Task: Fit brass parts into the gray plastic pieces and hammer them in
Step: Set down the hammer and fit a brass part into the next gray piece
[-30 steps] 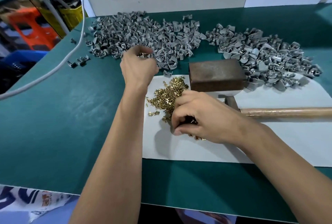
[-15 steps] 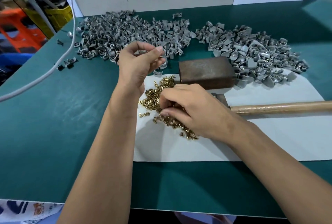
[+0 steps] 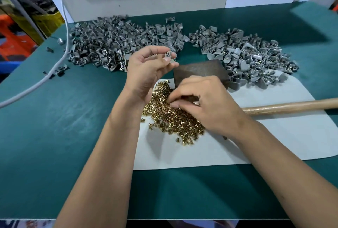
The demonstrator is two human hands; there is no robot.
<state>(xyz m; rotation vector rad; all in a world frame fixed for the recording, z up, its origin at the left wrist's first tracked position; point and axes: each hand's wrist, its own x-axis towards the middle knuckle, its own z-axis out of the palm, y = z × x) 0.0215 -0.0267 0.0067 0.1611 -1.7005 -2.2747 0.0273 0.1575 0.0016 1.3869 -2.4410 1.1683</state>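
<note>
The left hand point(image 3: 146, 70) pinched a gray plastic piece point(image 3: 170, 56) up at its fingertips, socket presented for loading, while below it the right hand point(image 3: 204, 103) pinched among the brass parts point(image 3: 170, 116).

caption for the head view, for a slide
Left hand holds a gray piece while the right hand picks from the brass parts beside the hammer.
</note>
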